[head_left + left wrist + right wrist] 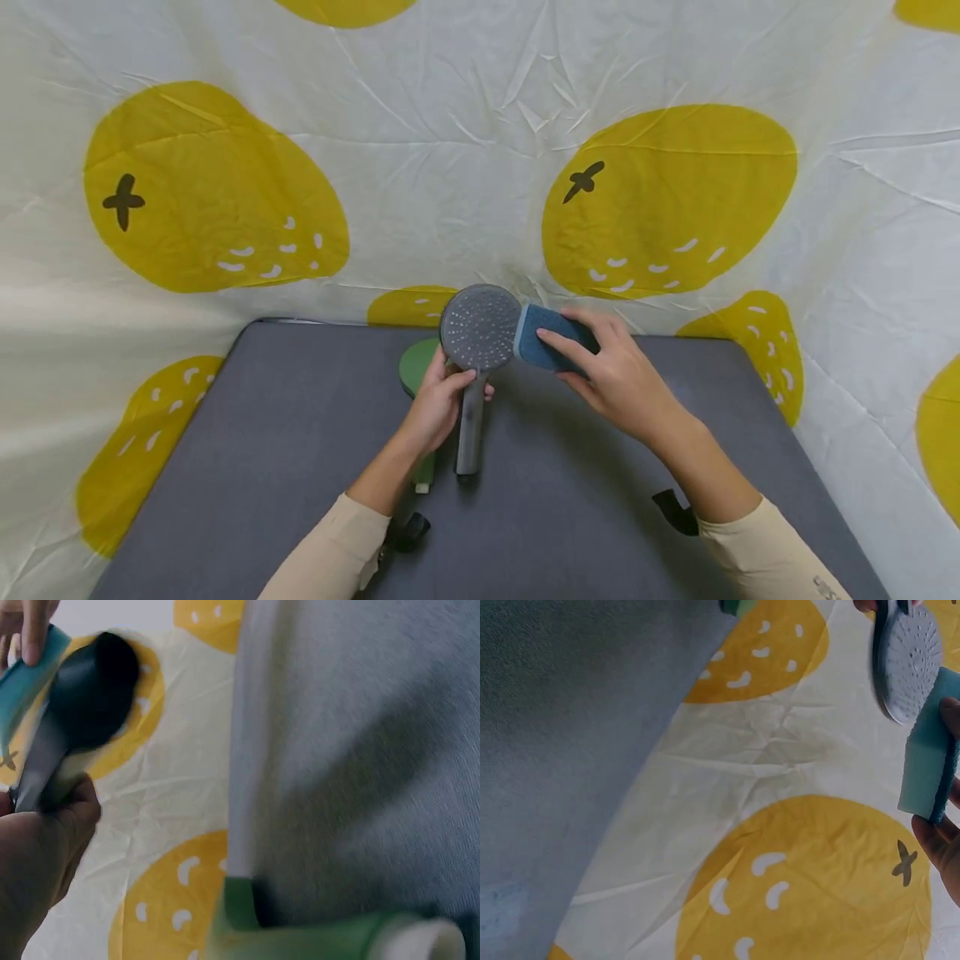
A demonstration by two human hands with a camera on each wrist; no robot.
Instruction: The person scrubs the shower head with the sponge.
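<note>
Centrally, above a grey table (315, 400), a person holds up a grey shower head (482, 327), its round face of small pale nozzles turned toward the viewer and its handle pointing down to the near side. The left hand (438, 400) grips it at the neck, thumb across the front, some fingertips showing on the handle's right side. To its right, the right hand (618, 371) pinches a two-tone blue sponge (547, 322) between thumb and fingers, the paler side toward the shower head. The sponge's left edge meets the face's right rim in view; whether they touch or sit just apart, I cannot tell.

Behind the left forearm, a green object (417, 367) with a round head lies on the table, its handle toward the near side, partly hidden. On the far side hangs a white cloth (450, 192) printed with large yellow shapes.

The step in hand looks like wiping the nozzle face. The next move likely calls for a steady left grip while the sponge presses flat and sweeps leftward across the nozzles.
</note>
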